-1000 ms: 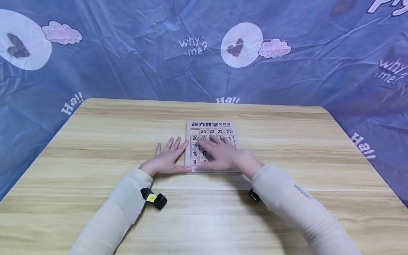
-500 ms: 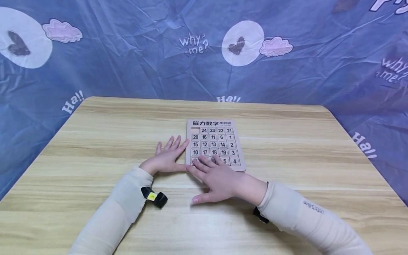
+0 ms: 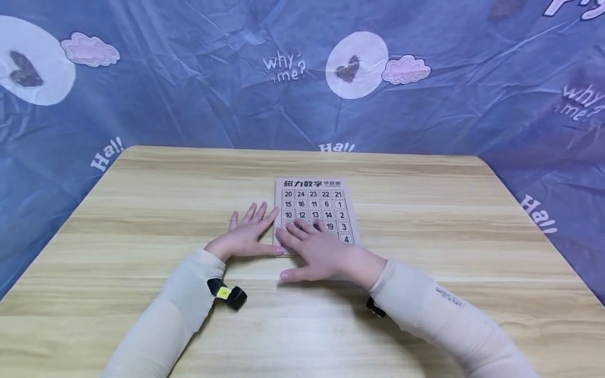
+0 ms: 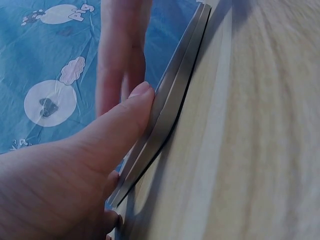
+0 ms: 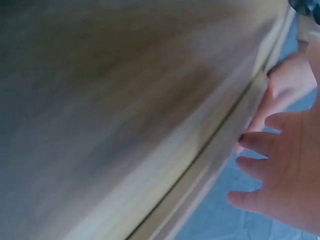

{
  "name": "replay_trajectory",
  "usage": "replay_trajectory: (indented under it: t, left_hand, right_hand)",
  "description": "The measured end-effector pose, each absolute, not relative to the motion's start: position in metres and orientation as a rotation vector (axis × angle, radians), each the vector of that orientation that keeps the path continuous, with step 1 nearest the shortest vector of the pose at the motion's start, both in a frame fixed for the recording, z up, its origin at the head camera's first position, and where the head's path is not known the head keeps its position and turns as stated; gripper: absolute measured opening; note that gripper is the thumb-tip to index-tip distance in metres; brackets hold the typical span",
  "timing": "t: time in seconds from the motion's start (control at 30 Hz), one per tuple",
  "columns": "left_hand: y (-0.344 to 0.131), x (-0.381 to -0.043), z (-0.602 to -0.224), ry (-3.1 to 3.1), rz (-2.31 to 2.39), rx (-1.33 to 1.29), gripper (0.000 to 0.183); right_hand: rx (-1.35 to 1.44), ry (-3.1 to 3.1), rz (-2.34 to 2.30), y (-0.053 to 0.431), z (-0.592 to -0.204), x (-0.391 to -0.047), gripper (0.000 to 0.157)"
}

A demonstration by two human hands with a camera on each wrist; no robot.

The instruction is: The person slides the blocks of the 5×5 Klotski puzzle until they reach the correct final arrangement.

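Observation:
A pale number slide puzzle [image 3: 314, 204] lies flat on the table, its numbered tiles in rows beneath a printed title. 20 sits in the top left corner, with 15 and 10 under it. My left hand [image 3: 243, 240] steadies the left side with spread fingers; its thumb [image 4: 125, 115] presses the lower left corner in the left wrist view. Over the lower rows reaches my right hand [image 3: 326, 255], fingers extended, thumb out past the near edge. It hides several tiles, including the bottom left ones. In the right wrist view its fingers [image 5: 252, 167] extend above the board's edge.
The wood-grain table [image 3: 165, 189] spreads around the puzzle. Behind it hangs a blue printed cloth [image 3: 212, 89]. A black wrist camera [image 3: 229, 295] is strapped under the left sleeve, another [image 3: 375, 307] under the right.
My right hand drew back toward me off the upper tiles, then moved forward again. In the left column 20, 15 and 10 slid up, filling the top left gap. My left hand stayed put.

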State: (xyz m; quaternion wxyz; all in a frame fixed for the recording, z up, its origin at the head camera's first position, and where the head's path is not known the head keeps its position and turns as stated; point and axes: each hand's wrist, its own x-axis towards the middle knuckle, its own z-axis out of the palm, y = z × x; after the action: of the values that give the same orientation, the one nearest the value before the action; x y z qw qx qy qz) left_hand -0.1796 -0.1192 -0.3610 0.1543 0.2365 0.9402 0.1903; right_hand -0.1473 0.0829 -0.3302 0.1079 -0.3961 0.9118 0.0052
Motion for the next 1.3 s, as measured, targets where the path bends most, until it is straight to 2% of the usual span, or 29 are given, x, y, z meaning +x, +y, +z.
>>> replay_trajectory:
  t: [0.53,1.07,1.3]
  left_hand:
    - [-0.121,-0.179,-0.363,2.693,0.571,0.685,0.097]
    - [-0.120,-0.181,-0.364,2.695,0.566,0.678,0.098]
    - [-0.120,-0.181,-0.364,2.700,0.557,0.684,0.098]
  right_hand:
    - [-1.032,2.778,-0.138,0.185,-0.326,-0.113,0.083]
    - [-1.112,2.724,-0.175,0.166,-0.325,-0.120,0.083]
    - [-0.966,2.733,-0.245,0.165,-0.318,-0.166,0.078]
